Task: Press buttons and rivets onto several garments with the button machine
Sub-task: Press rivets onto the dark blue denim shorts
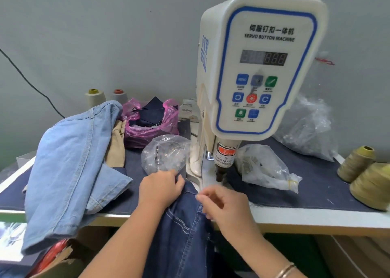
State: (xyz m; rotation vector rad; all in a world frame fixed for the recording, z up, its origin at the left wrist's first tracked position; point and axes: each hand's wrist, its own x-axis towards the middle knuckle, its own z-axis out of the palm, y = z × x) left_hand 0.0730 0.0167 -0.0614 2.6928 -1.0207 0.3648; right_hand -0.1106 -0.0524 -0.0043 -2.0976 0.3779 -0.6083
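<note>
A: Dark jeans (181, 231), where were they?

B: At 6 o'clock, draped up over the front edge of the worktop (316, 216), their top edge lying just in front of the base of the button machine (259, 66).

A: And the hands?

B: The left hand (160, 190) sat at 7 o'clock of the machine's black punch (219, 172), fingers curled, gripping the top edge of the denim. The right hand (224, 206) was at 6 o'clock of the punch, fingertips pinched on the fabric edge; whether something small sat between them, I could not tell, it was blurred. 2 thin bracelets (285, 270) circled that wrist.

A: The machine itself?

B: White with a blue-edged panel, its display reading 888 in red, coloured keys below it.

A: What lay around it?

B: A clear bag of metal parts (164, 153) at 9 o'clock of the punch, just beyond the left hand. Another clear bag (266, 168) at 3 o'clock. A pink bag (147, 125) of dark cloth pieces at 10 o'clock. A light blue denim garment (69, 168) heaped at the worktop's 9 o'clock side, hanging over the edge. 2 olive thread cones (363, 172) at 3 o'clock, 2 pale cones (105, 97) by the wall at 11.
</note>
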